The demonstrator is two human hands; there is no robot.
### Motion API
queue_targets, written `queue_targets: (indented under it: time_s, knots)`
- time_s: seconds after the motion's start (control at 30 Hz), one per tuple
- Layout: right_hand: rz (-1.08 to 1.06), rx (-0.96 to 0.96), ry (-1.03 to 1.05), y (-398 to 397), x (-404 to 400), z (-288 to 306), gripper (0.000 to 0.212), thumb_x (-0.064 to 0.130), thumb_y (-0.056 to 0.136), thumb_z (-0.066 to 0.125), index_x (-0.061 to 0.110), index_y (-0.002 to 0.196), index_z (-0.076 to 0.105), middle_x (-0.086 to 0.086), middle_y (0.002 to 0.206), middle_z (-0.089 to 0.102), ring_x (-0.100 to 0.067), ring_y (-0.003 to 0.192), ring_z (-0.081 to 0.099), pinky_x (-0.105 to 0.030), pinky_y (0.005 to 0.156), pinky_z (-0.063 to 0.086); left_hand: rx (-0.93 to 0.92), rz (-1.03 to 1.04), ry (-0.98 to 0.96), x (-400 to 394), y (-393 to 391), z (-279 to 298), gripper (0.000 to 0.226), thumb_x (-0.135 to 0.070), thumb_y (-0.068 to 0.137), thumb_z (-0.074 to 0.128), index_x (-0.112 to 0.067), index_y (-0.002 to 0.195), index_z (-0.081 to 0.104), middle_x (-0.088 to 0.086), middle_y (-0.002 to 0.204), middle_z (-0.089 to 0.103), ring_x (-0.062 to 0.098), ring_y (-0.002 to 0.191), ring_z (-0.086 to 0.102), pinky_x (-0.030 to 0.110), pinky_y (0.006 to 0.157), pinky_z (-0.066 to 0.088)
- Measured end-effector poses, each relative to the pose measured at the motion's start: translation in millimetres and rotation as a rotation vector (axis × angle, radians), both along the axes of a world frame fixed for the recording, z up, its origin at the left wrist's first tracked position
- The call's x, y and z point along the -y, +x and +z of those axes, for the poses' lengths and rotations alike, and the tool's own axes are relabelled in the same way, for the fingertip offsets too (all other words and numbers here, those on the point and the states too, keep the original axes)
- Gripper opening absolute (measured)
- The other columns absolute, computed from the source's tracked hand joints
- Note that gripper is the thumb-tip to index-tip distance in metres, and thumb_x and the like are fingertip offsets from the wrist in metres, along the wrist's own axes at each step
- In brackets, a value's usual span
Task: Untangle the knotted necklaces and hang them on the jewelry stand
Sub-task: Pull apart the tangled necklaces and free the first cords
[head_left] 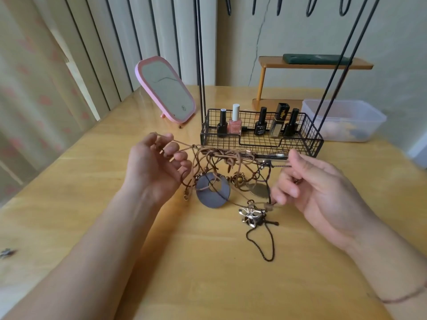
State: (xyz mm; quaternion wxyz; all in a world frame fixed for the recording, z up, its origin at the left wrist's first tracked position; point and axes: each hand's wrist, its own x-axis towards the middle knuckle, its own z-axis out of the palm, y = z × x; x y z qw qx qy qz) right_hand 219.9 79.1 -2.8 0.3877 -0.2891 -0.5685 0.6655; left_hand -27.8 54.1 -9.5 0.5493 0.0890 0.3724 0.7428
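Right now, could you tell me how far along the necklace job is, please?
Nothing looks done: the stand's hooks that show are bare. In hand: the left hand holds a tan cord, the right hand pinches a dark cord, and the tangle hangs between them. Left: separating every necklace and hanging each one.

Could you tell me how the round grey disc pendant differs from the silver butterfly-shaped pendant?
The round grey disc pendant is flat, matte, with an off-centre hole; the silver butterfly-shaped pendant is shiny and sculpted. The disc looks larger. The disc hangs on tan cord, the butterfly on dark cord. Both belong to the same tangle.
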Motion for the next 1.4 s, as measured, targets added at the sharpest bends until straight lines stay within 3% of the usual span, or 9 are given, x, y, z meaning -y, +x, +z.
queue_targets:
  time_s: [0.2, 0.4, 0.53, 0.63, 0.73, 0.8, 0.87, 1.13, 1.4]
  knots:
    - [-0.114, 0.088, -0.005, 8, -10, -1, 0.014, 0.03, 0.075, 0.071, 0.016, 0.072, 0.071, 0.0, 0.055, 0.035, -0.014, 0.043, 0.033, -0.031, 0.053, 0.048, -0.087, 0.214, -0.131, 4, -12, -1, 0.024, -0.017, 0.09, 0.04, -0.021, 0.066, 0.041, -0.006, 0.056, 0.023, 0.014, 0.048, 0.021, 0.02, 0.047, 0.023]
    - [-0.27, 0.266, 0.159, 6, -8, -7, 0.013, 0.025, 0.085, 0.068, 0.014, 0.08, 0.073, -0.004, 0.062, 0.055, -0.017, 0.042, 0.046, -0.034, 0.046, 0.05, -0.43, 0.374, -0.322, 6, -13, 7, 0.018, -0.011, 0.085, 0.042, -0.02, 0.073, 0.052, -0.005, 0.054, 0.037, 0.014, 0.048, 0.028, 0.024, 0.048, 0.023]
    - [-0.218, 0.244, 0.135, 7, -8, -5, 0.024, 0.018, 0.098, 0.055, 0.011, 0.076, 0.063, -0.006, 0.072, 0.059, -0.021, 0.06, 0.056, -0.03, 0.045, 0.047, -0.963, 0.25, -0.422, 7, -12, 7, 0.025, -0.01, 0.086, 0.043, -0.022, 0.076, 0.062, -0.002, 0.074, 0.051, 0.018, 0.065, 0.044, 0.027, 0.057, 0.032]
    - [-0.128, 0.177, 0.133, 8, -7, -4, 0.025, 0.024, 0.094, 0.052, 0.014, 0.073, 0.06, -0.007, 0.075, 0.061, -0.024, 0.071, 0.058, -0.037, 0.06, 0.049, -1.615, 0.086, -0.614, 7, -5, -7, 0.029, -0.026, 0.088, 0.042, -0.026, 0.097, 0.069, 0.001, 0.111, 0.06, 0.031, 0.109, 0.048, 0.04, 0.088, 0.042]
    - [-0.06, 0.081, 0.121, 7, -5, -3, 0.022, 0.026, 0.089, 0.05, 0.008, 0.077, 0.054, -0.008, 0.075, 0.06, -0.026, 0.073, 0.057, -0.039, 0.068, 0.049, -1.881, 0.154, -0.238, 10, 18, -13, 0.035, -0.04, 0.086, 0.043, -0.031, 0.109, 0.067, -0.008, 0.126, 0.055, 0.024, 0.126, 0.037, 0.044, 0.103, 0.034]
    - [-0.027, 0.011, 0.098, 6, -5, -3, 0.022, 0.024, 0.091, 0.049, 0.008, 0.076, 0.053, -0.009, 0.076, 0.059, -0.027, 0.074, 0.057, -0.039, 0.069, 0.049, -1.828, 0.031, 0.202, 12, 34, -13, 0.029, -0.038, 0.091, 0.053, -0.027, 0.114, 0.068, -0.013, 0.12, 0.061, 0.015, 0.124, 0.045, 0.041, 0.105, 0.037]
    - [-0.006, -0.049, 0.071, 5, -4, -2, 0.022, 0.023, 0.091, 0.047, 0.009, 0.075, 0.052, -0.01, 0.075, 0.06, -0.027, 0.073, 0.058, -0.037, 0.069, 0.05, -1.711, -0.198, 0.407, 14, 48, -17, 0.022, -0.031, 0.094, 0.061, -0.024, 0.114, 0.068, -0.017, 0.111, 0.064, 0.008, 0.115, 0.055, 0.033, 0.1, 0.044]
    - [-0.01, -0.125, 0.068, 7, -4, 1, 0.028, 0.027, 0.091, 0.052, 0.016, 0.065, 0.057, -0.009, 0.068, 0.056, -0.025, 0.068, 0.057, -0.032, 0.064, 0.053, -1.213, -0.321, 0.485, 14, 54, -19, 0.004, -0.019, 0.09, 0.066, -0.02, 0.086, 0.065, -0.012, 0.075, 0.06, 0.004, 0.071, 0.054, 0.016, 0.069, 0.044]
    - [-0.121, 0.1, 0.271, 8, -1, 0, 0.029, 0.04, 0.079, 0.062, 0.017, 0.062, 0.066, -0.006, 0.065, 0.061, -0.025, 0.066, 0.061, -0.034, 0.068, 0.051, -0.939, -0.393, 0.546, 17, 51, -14, 0.009, -0.022, 0.083, 0.064, -0.024, 0.076, 0.069, 0.0, 0.071, 0.056, 0.008, 0.065, 0.048, 0.015, 0.062, 0.041]
